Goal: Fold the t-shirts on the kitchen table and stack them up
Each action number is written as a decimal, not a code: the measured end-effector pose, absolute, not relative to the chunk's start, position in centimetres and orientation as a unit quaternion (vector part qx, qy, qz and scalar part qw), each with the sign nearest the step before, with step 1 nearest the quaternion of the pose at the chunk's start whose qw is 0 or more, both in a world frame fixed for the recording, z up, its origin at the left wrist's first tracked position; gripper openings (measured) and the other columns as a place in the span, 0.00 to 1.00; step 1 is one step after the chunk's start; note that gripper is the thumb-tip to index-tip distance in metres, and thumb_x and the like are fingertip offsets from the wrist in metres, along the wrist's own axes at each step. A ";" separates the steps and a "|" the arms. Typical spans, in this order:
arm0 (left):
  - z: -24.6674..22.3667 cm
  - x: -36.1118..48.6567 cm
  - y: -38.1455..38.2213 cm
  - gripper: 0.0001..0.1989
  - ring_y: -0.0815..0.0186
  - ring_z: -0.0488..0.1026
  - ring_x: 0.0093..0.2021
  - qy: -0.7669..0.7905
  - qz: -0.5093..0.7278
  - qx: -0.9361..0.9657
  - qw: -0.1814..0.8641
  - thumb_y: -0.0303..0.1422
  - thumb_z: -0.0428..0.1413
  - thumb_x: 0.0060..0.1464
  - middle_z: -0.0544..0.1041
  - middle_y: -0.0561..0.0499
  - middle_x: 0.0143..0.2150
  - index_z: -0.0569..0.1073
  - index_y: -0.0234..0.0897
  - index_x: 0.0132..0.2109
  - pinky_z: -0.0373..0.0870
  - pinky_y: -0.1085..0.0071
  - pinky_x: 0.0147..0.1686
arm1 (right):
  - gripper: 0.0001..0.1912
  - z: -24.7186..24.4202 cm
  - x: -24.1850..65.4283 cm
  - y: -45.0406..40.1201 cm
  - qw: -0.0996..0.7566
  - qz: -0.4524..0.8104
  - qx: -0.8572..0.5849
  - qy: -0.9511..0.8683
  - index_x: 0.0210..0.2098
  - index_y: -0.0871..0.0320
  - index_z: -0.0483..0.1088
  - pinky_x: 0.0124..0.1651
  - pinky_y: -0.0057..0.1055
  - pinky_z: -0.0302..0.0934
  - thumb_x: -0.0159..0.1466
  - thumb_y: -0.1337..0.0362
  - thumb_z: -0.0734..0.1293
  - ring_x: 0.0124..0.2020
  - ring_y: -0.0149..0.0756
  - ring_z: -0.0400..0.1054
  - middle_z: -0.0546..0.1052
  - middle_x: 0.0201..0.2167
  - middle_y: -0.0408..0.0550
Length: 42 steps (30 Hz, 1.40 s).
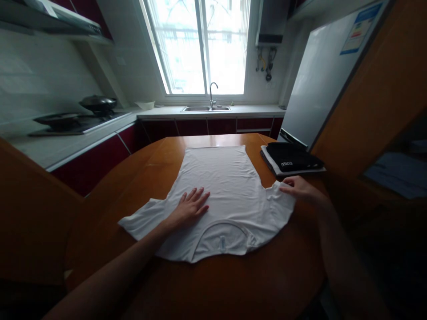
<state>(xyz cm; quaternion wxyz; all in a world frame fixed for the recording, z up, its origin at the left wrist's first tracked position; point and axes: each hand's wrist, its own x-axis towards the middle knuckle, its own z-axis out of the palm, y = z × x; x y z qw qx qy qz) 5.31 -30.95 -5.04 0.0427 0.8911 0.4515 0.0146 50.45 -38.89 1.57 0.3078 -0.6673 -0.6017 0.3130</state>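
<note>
Table (147, 178) bears shirt (228, 186) under left hand (190, 207).

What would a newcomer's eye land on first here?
Probably the white shirt spread on the wooden table, with the left hand resting on it and the right hand at one sleeve. Beyond, the bright window glares above the sink. Folded clothes lie stacked at the table's right.

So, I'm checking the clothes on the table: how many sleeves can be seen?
2, both on the shirt: one sleeve left of the left hand, the other sleeve held by the right hand. The folded stack may hide more.
</note>
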 end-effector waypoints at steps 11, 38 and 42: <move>-4.8 5.4 -31.1 0.31 0.48 0.42 0.75 0.453 0.009 0.891 0.039 0.51 0.37 0.69 0.46 0.48 0.76 0.52 0.49 0.74 0.43 0.44 0.68 | 0.25 0.9 43.6 -37.4 0.431 0.433 -0.610 -0.505 0.50 0.62 0.75 0.22 0.23 0.59 0.56 0.56 0.73 0.24 0.29 0.66 0.78 0.32 0.48; 0.7 16.9 -33.4 0.13 0.61 0.73 0.45 0.150 0.056 0.987 -0.016 0.32 0.54 0.66 0.76 0.47 0.47 0.74 0.43 0.56 0.71 0.65 0.46 | 0.09 -4.9 46.6 -32.4 0.339 0.159 -0.598 -0.709 0.32 0.61 0.80 0.37 0.27 0.61 0.61 0.62 0.69 0.32 0.34 0.68 0.75 0.31 0.49; 0.4 18.5 -32.7 0.09 0.63 0.72 0.41 0.134 0.048 0.989 -0.051 0.29 0.51 0.67 0.75 0.47 0.42 0.77 0.39 0.42 0.69 0.67 0.42 | 0.06 -5.0 46.4 -32.3 0.342 0.163 -0.598 -0.706 0.29 0.61 0.78 0.36 0.26 0.60 0.58 0.64 0.71 0.31 0.32 0.66 0.73 0.30 0.47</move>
